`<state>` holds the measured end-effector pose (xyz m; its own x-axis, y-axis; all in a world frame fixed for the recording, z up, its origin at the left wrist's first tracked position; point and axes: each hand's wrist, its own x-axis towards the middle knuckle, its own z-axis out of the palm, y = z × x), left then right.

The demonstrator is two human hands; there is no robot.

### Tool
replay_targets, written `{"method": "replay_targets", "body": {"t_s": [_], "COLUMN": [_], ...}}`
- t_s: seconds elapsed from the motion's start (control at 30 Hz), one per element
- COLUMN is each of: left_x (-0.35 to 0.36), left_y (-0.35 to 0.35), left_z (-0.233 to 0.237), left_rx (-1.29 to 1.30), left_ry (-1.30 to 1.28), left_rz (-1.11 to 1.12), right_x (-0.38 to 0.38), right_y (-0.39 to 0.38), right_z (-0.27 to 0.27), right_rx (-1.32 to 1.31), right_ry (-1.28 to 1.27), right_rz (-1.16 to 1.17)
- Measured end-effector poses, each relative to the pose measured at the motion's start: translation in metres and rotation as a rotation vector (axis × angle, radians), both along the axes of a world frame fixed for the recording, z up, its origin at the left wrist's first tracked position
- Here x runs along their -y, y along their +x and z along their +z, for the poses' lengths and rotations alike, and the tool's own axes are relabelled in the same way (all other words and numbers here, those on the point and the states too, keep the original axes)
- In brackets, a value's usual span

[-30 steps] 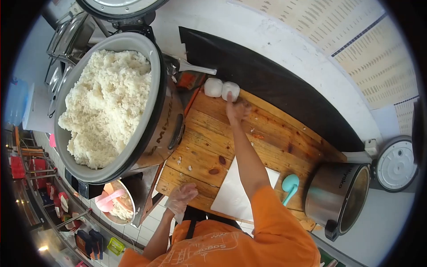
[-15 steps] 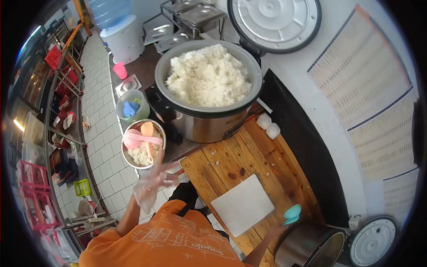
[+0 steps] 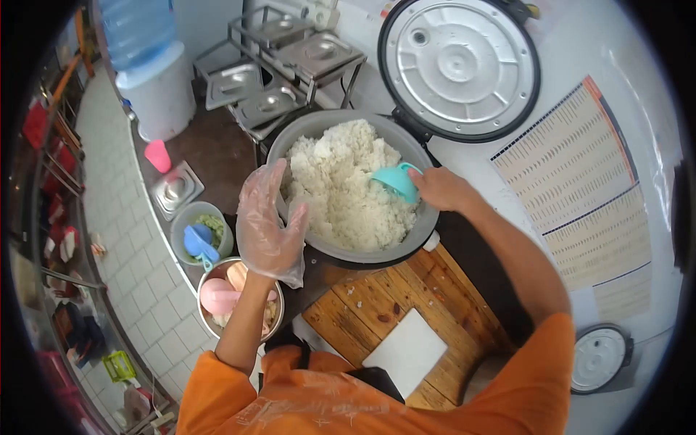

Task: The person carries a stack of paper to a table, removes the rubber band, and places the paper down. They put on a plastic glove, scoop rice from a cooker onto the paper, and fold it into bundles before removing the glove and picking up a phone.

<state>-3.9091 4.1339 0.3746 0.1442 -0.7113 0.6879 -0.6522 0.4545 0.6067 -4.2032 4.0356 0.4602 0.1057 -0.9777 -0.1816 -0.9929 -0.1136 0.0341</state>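
Note:
My right hand [image 3: 444, 190] is closed on a teal scoop [image 3: 396, 181], whose cup rests against the rice at the right of the pot. Heaped white rice [image 3: 337, 192] fills the large rice cooker [image 3: 362, 255]. My left hand [image 3: 272, 225], in a clear plastic glove, is held at the cooker's left rim with its fingers stretched and the thumb apart. It holds nothing. Below that hand, a metal bowl [image 3: 206, 319] contains rice and a pink scoop [image 3: 217, 296], partly hidden by my forearm.
Behind the cooker stands its open lid [image 3: 458, 65]. To the left are a tub [image 3: 227, 239] with a blue scoop [image 3: 197, 239], a pink cup [image 3: 157, 155] and a water dispenser [image 3: 156, 87]. A white board [image 3: 407, 354] lies on the wooden table [image 3: 362, 319].
My right hand has brought the teal scoop from the lower right up into the cooker. My gloved left hand has risen from near the bowl to the cooker's rim. The view has shifted.

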Motion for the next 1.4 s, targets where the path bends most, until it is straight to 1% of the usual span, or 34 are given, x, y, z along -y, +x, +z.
{"method": "replay_targets", "body": {"t_s": [0.03, 0.07, 0.1, 0.17, 0.2, 0.23, 0.27, 0.3, 0.37, 0.43, 0.47, 0.53, 0.6, 0.67, 0.7, 0.73, 0.8, 0.83, 0.87, 0.9, 0.93, 0.97, 1.0, 1.03, 1.07, 1.1, 1.13, 1.17, 1.2, 1.23, 1.27, 1.3, 1.33, 1.4], "left_x": [0.006, 0.008, 0.009, 0.009, 0.011, 0.014, 0.017, 0.02, 0.018, 0.024, 0.02, 0.02, 0.018, 0.014, 0.017, 0.022, 0.018, 0.019, 0.019, 0.019, 0.019, 0.018, 0.017, 0.021, 0.031, 0.038, 0.046, 0.054, 0.058, 0.057, 0.054, 0.053, 0.06, 0.08], "left_y": [0.002, 0.005, 0.008, 0.012, 0.015, 0.017, 0.018, 0.018, 0.02, 0.022, 0.022, 0.027, 0.026, 0.023, 0.022, 0.022, 0.025, 0.028, 0.03, 0.031, 0.031, 0.031, 0.03, 0.023, 0.012, -0.001, -0.015, -0.031, -0.042, -0.05, -0.057, -0.062, -0.066, -0.075], "left_z": [-0.012, -0.014, -0.006, 0.003, -0.001, -0.005, -0.007, -0.009, -0.01, -0.005, -0.002, 0.0, 0.004, 0.001, 0.0, -0.001, -0.005, -0.007, -0.007, -0.006, -0.001, 0.006, 0.016, 0.032, 0.055, 0.073, 0.078, 0.079, 0.084, 0.09, 0.098, 0.104, 0.101, 0.083], "left_rx": [-0.207, -0.229, -0.181, -0.114, -0.121, -0.123, -0.127, -0.055, -0.057, -0.086, -0.072, -0.047, -0.042, -0.034, -0.027, -0.024, 0.011, 0.015, 0.003, -0.009, -0.004, 0.01, 0.026, 0.035, 0.1, 0.168, 0.183, 0.15, 0.12, 0.138, 0.225, 0.316, 0.332, 0.12], "left_ry": [-0.016, 0.016, 0.022, 0.057, 0.081, 0.057, 0.031, 0.01, 0.038, 0.02, 0.079, 0.136, 0.225, 0.241, 0.226, 0.204, 0.177, 0.164, 0.115, 0.062, 0.042, 0.024, 0.011, -0.005, -0.01, -0.01, -0.019, 0.082, 0.184, 0.177, 0.216, 0.252, 0.249, 0.609], "left_rz": [-0.066, -0.075, -0.072, -0.064, -0.073, -0.069, -0.061, -0.056, -0.107, -0.122, -0.116, -0.103, -0.132, -0.128, -0.105, -0.102, -0.122, -0.116, -0.177, -0.237, -0.226, -0.263, -0.303, -0.299, -0.338, -0.379, -0.372, -0.448, -0.527, -0.53, -0.486, -0.444, -0.454, -0.563], "right_x": [0.003, 0.009, 0.01, 0.006, 0.005, 0.012, 0.02, 0.02, 0.01, 0.017, 0.015, 0.01, 0.016, 0.017, 0.011, 0.017, 0.015, 0.015, 0.014, 0.014, 0.014, 0.006, -0.007, -0.022, -0.037, -0.054, -0.07, -0.082, -0.089, -0.095, -0.099, -0.1, -0.102, -0.113], "right_y": [0.004, 0.009, 0.013, 0.031, 0.04, 0.047, 0.061, 0.082, 0.092, 0.083, 0.082, 0.086, 0.098, 0.11, 0.109, 0.104, 0.089, 0.085, 0.071, 0.049, 0.032, 0.023, 0.023, 0.03, 0.04, 0.055, 0.075, 0.089, 0.096, 0.099, 0.1, 0.099, 0.098, 0.093], "right_z": [0.006, 0.007, -0.002, -0.022, -0.03, -0.034, -0.031, -0.025, -0.029, -0.03, -0.021, -0.014, -0.023, -0.03, -0.022, -0.017, -0.008, 0.0, -0.001, -0.008, -0.012, -0.011, -0.009, -0.008, -0.007, -0.007, -0.007, -0.008, -0.012, -0.015, -0.016, -0.019, -0.026, -0.034], "right_rx": [-0.014, -0.015, -0.054, -0.054, -0.031, -0.056, -0.063, -0.091, -0.109, -0.073, -0.089, -0.021, -0.016, 0.004, 0.073, 0.077, 0.235, 0.272, 0.273, 0.463, 0.657, 0.894, 0.903, 1.195, 1.485, 1.494, 1.603, 1.705, 1.728, 1.605, 1.476, 1.496, 1.589, 1.753], "right_ry": [0.191, 0.368, 0.336, 0.406, 0.448, 0.524, 0.537, 0.59, 0.648, 0.917, 0.913, 1.027, 1.057, 1.067, 1.069, 1.048, 1.237, 1.253, 1.243, 1.338, 1.425, 1.426, 1.414, 1.343, 1.26, 1.262, 1.035, 0.801, 0.798, 0.641, 0.485, 0.475, 0.494, 0.543], "right_rz": [0.011, 0.02, 0.082, 0.093, 0.105, 0.149, 0.148, 0.126, 0.084, -0.128, -0.131, -0.273, -0.287, -0.265, -0.328, -0.323, -0.484, -0.574, -0.563, -0.661, -0.753, -0.75, -0.733, -0.73, -0.716, -0.698, -0.761, -0.818, -0.801, -0.748, -0.697, -0.693, -0.719, -0.774]}}
